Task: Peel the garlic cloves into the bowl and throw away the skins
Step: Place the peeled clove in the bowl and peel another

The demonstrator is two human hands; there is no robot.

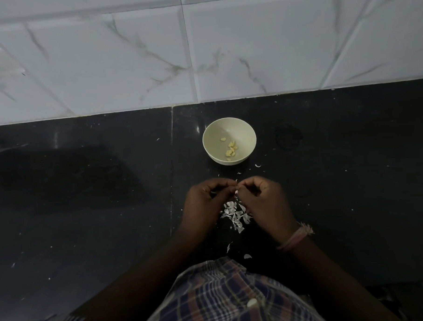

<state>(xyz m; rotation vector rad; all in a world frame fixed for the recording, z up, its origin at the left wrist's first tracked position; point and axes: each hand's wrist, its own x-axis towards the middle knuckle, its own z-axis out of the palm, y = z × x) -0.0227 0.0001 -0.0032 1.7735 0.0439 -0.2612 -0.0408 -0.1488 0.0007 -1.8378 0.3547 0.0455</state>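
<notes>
A cream bowl [228, 125] stands on the black counter and holds several peeled yellow garlic cloves [230, 148]. Just in front of it my left hand [204, 197] and my right hand [260, 197] meet fingertip to fingertip, both with curled fingers pinching a small garlic clove [236, 186] between them; most of the clove is hidden by the fingers. A pile of white garlic skins [234, 215] lies on the counter under and between my hands.
Loose skin flakes [258, 165] lie near the bowl, and others [247, 256] lie close to my checked shirt. A white marble-tiled wall [201, 51] rises behind the dark counter [85, 190]. A thread band circles my right wrist [296, 236].
</notes>
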